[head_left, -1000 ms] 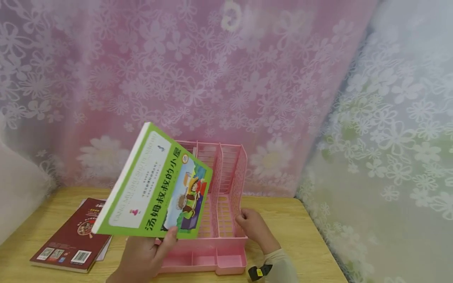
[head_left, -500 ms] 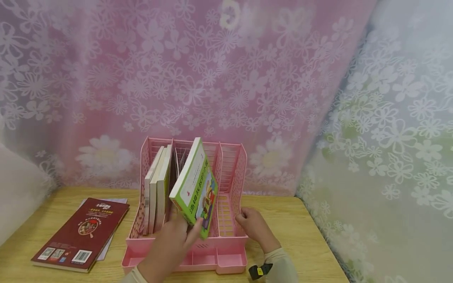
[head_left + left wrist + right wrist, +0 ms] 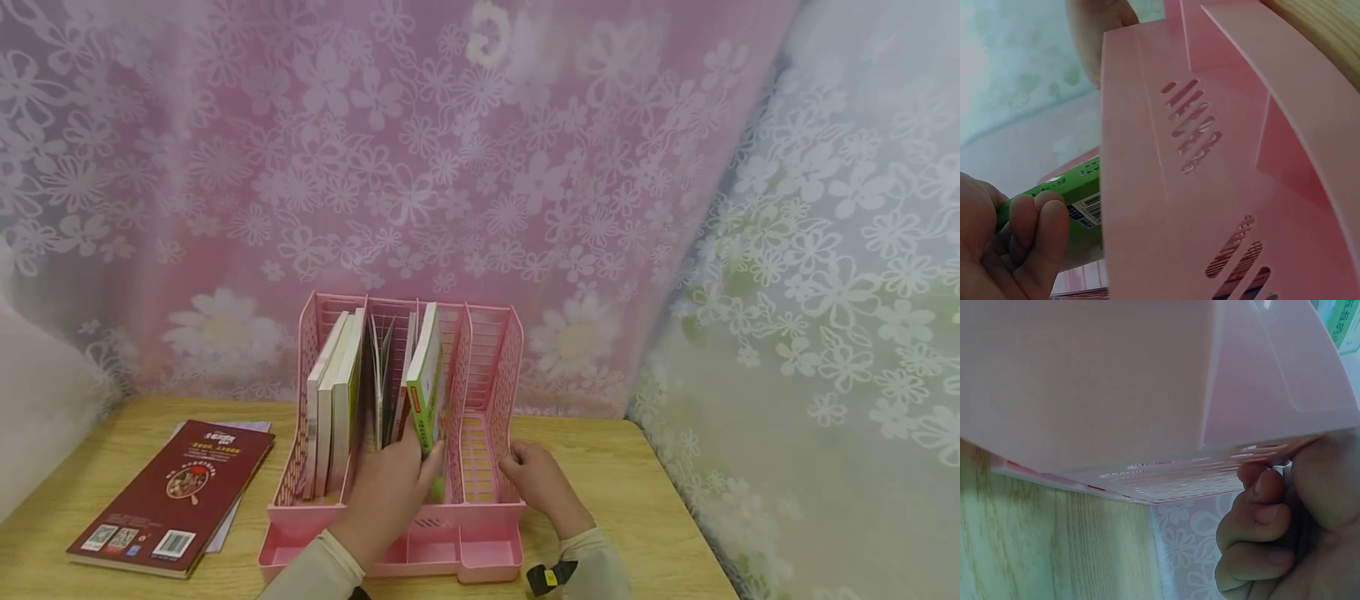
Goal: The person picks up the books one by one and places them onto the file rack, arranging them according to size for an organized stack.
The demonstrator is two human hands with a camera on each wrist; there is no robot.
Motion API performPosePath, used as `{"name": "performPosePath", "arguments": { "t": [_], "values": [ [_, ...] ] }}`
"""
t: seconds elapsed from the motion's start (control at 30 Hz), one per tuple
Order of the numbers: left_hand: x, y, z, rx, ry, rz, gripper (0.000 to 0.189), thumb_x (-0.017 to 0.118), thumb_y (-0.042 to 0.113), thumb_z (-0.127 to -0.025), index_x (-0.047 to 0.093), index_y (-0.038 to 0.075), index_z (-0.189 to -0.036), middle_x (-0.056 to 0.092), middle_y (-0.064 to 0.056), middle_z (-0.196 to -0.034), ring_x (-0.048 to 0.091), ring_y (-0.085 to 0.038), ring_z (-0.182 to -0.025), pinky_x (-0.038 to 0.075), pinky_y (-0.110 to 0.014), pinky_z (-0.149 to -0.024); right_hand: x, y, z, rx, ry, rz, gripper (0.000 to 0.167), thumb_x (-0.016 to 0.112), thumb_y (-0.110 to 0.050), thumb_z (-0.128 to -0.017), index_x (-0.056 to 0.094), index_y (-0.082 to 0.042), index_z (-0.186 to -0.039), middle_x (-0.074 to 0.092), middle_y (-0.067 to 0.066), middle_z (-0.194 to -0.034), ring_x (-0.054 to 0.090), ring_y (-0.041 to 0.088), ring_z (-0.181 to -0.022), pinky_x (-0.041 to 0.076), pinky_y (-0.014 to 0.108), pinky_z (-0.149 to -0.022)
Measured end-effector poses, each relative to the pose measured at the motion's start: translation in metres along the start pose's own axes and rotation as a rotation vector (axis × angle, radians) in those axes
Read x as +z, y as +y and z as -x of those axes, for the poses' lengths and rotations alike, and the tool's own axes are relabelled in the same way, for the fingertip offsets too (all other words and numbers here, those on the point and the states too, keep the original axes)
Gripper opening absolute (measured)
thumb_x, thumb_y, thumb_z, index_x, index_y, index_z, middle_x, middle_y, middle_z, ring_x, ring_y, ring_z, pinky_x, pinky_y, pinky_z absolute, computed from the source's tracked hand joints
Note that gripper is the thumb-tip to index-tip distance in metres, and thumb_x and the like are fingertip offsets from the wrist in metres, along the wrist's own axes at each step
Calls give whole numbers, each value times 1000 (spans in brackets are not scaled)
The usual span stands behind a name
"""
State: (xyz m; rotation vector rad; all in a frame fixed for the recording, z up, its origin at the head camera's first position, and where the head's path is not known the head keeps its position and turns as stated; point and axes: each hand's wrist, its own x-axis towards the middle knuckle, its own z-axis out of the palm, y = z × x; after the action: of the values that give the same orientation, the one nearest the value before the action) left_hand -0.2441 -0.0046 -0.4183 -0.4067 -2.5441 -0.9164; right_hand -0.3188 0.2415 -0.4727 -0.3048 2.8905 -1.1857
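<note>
In the head view my left hand (image 3: pixel 386 492) grips a green-and-white book (image 3: pixel 424 392) by its lower part, thumb on the cover side. The book stands nearly upright inside the third compartment from the left of a pink book rack (image 3: pixel 491 515). The left wrist view shows fingers curled round the green spine, with a barcode (image 3: pixel 1090 209) visible behind the rack's front wall. My right hand (image 3: pixel 543 485) holds the front edge of the rack's right side panel; in the right wrist view its fingers are curled at the perforated panel (image 3: pixel 1191 481).
Several books (image 3: pixel 330 408) stand in the rack's leftmost compartment, thinner ones (image 3: pixel 382 375) right of them. Small trays (image 3: pixel 489 550) line the rack's front. A dark red book (image 3: pixel 176 492) lies on paler sheets at the table's (image 3: pixel 600 467) left. A flowered curtain (image 3: pixel 420 167) hangs behind.
My left hand has brought the green book right and down, from in front of the rack into its compartment, turning it from tilted cover-on to nearly upright. The right hand has stayed put.
</note>
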Motion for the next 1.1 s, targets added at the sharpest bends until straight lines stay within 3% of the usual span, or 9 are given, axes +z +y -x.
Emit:
{"name": "performPosePath", "arguments": {
  "t": [0.17,0.43,0.73,0.93,1.1],
  "values": [
    [11,-5,-8,-30,-25,-35,64,50,41,-109,47,-14,-143,42,7,-53,34,-5,-40,29,-23,-38,0,-1,1,-1,-1,-7,26,54,-16,-98,49,-12,-73,43,-3,-64,42,13,-57,36,29,-53],
    [20,-7,-18,-66,-73,1,61,52,37,-109,42,-6,-152,42,8,-54,34,-5,-43,32,-24,-39,-1,-1,1,11,-1,-11,26,54,-17,-99,49,-12,-74,44,-2,-64,43,14,-57,37,31,-54],
    [24,-8,-22,-90,-44,1,59,52,33,-109,40,-4,-154,41,8,-53,34,-5,-41,30,-23,-37,-1,0,0,-4,-3,-11,26,54,-16,-99,48,-12,-74,43,-3,-65,43,13,-58,37,30,-55],
    [22,-8,-22,-74,8,-34,55,54,31,-108,45,-4,-149,42,7,-52,33,-5,-39,29,-24,-36,-1,2,0,-6,-8,-7,28,54,-17,-100,48,-13,-74,43,-2,-65,42,14,-59,37,31,-56],
    [20,-10,-20,-73,41,-31,58,55,29,-107,41,-6,-152,40,6,-50,30,-5,-38,25,-23,-35,0,2,-1,-8,-16,-7,27,54,-18,-101,49,-12,-75,43,-2,-67,43,14,-61,38,31,-56]
  ]
}}
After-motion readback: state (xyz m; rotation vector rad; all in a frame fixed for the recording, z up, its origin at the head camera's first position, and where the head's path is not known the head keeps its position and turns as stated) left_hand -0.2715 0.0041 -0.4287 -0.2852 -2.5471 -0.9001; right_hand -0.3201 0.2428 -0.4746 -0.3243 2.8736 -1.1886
